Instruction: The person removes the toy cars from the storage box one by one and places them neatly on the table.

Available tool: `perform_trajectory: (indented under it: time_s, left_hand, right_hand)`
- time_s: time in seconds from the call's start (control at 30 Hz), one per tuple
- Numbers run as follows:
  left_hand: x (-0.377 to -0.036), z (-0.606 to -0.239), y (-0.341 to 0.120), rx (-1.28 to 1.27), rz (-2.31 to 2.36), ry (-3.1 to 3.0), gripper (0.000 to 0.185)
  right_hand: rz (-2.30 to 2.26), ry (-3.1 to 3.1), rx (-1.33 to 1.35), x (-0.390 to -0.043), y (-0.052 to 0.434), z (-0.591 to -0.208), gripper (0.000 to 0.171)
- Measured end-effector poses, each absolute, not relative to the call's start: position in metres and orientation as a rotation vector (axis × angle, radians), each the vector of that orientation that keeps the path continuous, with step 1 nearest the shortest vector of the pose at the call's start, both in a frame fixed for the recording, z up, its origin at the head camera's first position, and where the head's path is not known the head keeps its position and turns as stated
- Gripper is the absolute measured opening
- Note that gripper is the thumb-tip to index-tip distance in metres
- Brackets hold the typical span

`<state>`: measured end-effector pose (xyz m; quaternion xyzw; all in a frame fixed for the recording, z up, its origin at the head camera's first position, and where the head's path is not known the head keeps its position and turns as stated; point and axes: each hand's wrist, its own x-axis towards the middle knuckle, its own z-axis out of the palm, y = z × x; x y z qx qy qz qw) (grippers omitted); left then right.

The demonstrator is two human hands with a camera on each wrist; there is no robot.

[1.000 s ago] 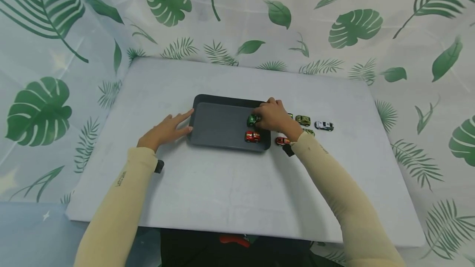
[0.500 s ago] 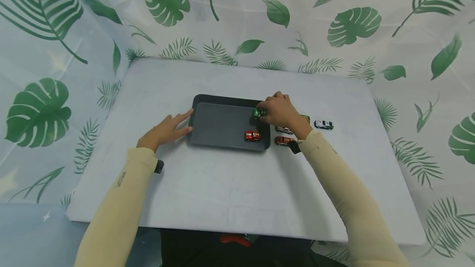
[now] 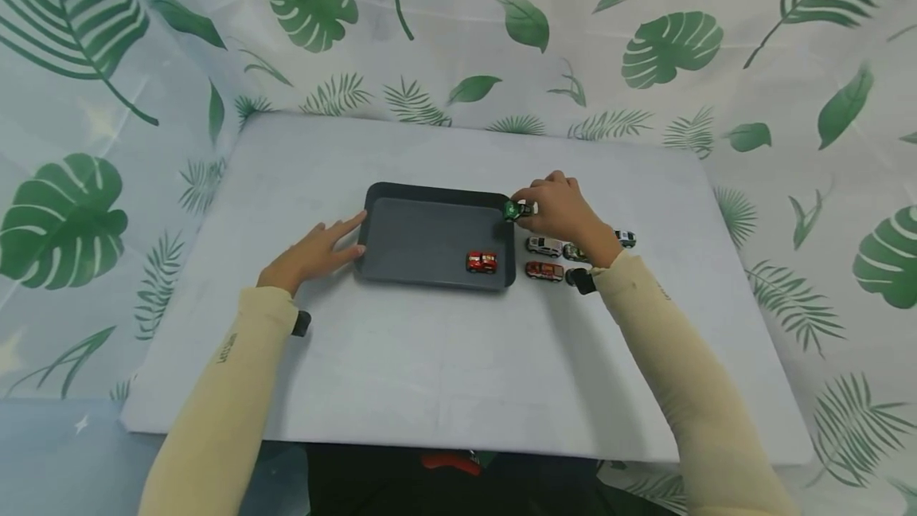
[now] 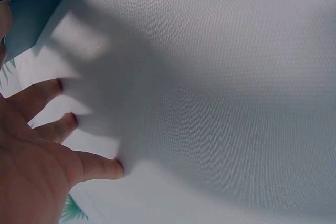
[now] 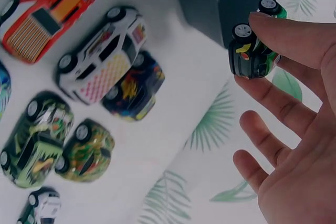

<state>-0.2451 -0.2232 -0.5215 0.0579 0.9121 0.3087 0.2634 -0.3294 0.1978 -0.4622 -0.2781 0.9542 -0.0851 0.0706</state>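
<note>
Open floor across most of the dark tray (image 3: pixel 423 241), only a red toy car (image 3: pixel 482 262) near its front right corner. Right of the tray, toy cars (image 3: pixel 544 246) packed close together. Bare table (image 3: pixel 430 357) in front.

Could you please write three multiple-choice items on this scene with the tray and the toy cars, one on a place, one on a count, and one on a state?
1. Where does the red car sit?
A. inside the dark tray
B. on the white table in front of the tray
C. in the left hand

2. How many cars lie inside the tray?
A. none
B. one
C. three

3. What is the right hand doing?
A. lying flat on the table
B. pinching a green car
C. gripping the tray's rim

Key: 1 A, the head view shows the red car on the tray floor near its right front corner. 2 B, only that red car is inside. 3 B, the right wrist view shows fingertips closed on the green car, held off the table by the tray's far right corner.
</note>
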Motion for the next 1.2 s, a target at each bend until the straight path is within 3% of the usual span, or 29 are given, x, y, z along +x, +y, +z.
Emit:
perform_trajectory:
  time_s: [1.2]
  left_hand:
    - [-0.243, -0.523, -0.224, 0.164, 0.851, 2.475, 0.074]
  right_hand:
    - [-0.349, 2.887, -0.546, -0.312, 0.299, -0.473, 0.041]
